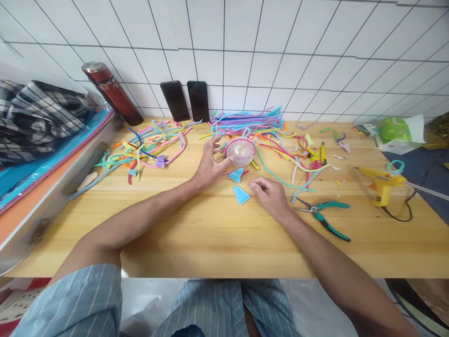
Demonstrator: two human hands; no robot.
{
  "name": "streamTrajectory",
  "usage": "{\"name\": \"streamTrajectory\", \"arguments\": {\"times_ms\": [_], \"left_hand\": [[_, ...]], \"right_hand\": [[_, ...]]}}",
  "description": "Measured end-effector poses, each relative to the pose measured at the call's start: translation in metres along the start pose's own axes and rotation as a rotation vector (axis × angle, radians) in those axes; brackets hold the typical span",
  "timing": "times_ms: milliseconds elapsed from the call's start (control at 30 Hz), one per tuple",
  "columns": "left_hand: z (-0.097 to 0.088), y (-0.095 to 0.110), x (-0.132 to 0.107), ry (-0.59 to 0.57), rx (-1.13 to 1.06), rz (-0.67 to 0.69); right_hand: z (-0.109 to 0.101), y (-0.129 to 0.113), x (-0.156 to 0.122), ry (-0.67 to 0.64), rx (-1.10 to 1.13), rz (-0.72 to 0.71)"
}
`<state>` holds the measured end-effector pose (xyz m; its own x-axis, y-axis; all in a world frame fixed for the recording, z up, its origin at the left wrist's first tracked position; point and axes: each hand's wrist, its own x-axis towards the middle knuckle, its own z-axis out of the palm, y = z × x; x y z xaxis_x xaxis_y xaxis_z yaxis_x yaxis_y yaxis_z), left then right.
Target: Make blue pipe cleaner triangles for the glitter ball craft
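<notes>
A clear plastic ball [240, 153] with a pink band and a light blue loop on top stands at the middle of the table. My left hand [211, 164] is at its left side, thumb and fingers spread, the thumb tip at the ball's lower edge. Two light blue striped pieces lie in front of the ball: a small fishtail-shaped piece [236, 175] and a triangular piece [242, 195]. Just right of the triangular piece, my right hand [268, 193] rests low with thumb and index finger pressed together. Whatever may be between those fingertips is hidden.
Loose pipe cleaners [182, 142] lie left, with a bundle [247, 120] behind the ball. Right are teal-handled pliers [321, 216] and a yellow glue gun [380, 185]. Two phones [198, 100] and a red flask [114, 93] stand at the tiled wall.
</notes>
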<state>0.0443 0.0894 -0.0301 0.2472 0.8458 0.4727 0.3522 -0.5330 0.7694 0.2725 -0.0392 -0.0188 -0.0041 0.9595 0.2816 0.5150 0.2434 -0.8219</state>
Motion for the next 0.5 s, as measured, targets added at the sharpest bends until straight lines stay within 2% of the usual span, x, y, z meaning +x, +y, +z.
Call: {"name": "streamTrajectory", "arguments": {"times_ms": [200, 367, 500], "left_hand": [[0.015, -0.011, 0.022, -0.173, -0.054, 0.168], [0.02, -0.014, 0.022, -0.255, -0.011, 0.155], [0.023, -0.016, 0.02, -0.246, 0.001, 0.142]], "right_hand": [[-0.001, 0.003, 0.002, 0.042, -0.018, 0.041], [-0.002, -0.001, -0.001, 0.011, -0.001, 0.085], [-0.001, -0.004, -0.003, -0.025, 0.003, 0.106]]}}
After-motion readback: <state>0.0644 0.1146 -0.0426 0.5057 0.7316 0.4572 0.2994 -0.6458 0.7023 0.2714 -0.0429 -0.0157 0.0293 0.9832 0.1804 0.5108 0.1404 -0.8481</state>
